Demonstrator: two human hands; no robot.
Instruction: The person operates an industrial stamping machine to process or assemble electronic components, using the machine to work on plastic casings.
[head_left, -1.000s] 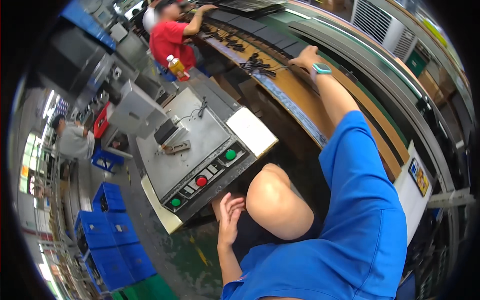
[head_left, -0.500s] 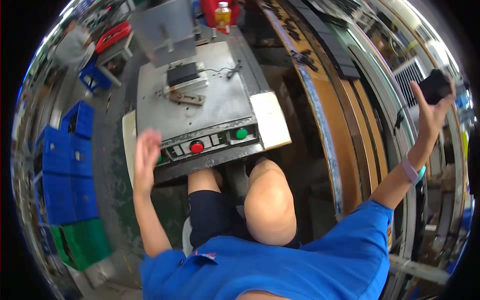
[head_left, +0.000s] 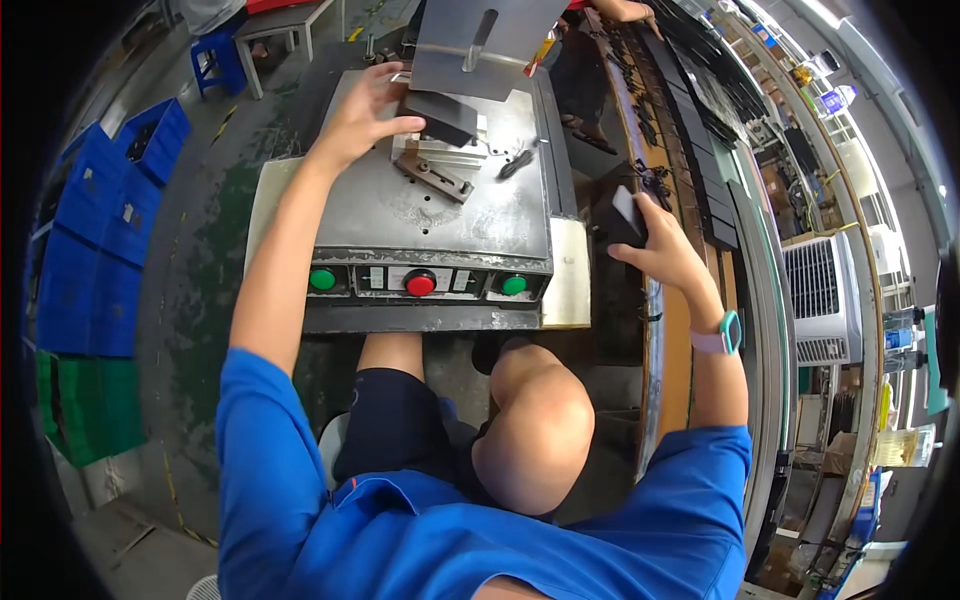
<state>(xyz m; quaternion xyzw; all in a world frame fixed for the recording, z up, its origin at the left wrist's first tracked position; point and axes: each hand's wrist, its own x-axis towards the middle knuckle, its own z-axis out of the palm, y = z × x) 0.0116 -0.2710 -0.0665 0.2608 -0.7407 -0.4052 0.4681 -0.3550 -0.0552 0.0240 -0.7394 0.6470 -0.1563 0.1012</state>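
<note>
My left hand [head_left: 362,118] is closed on the left end of a black rectangular case [head_left: 442,117], its thumb in front and its fingers behind. The case sits tilted over a metal fixture [head_left: 450,154] on a grey machine table [head_left: 350,210]; whether it still touches the fixture is hard to tell. A metal clamp bar [head_left: 433,178] lies in front of the fixture, and a bundled black cord [head_left: 516,165] to its right. Off the table's right side, my right hand [head_left: 665,245] grips another black case [head_left: 617,218] with a pale face. Part of that case is hidden.
A metal plate [head_left: 480,45] hangs over the back of the table. On the front panel are a red button [head_left: 419,283] and two green ones [head_left: 514,285]. A conveyor [head_left: 668,370] bearing black pieces and cords runs along the right. Blue crates [head_left: 100,200] stand at left.
My right hand has come in from the far right with its black case, toward the table. My left hand has moved from the table's front edge to the case at the fixture. The view has shifted.
</note>
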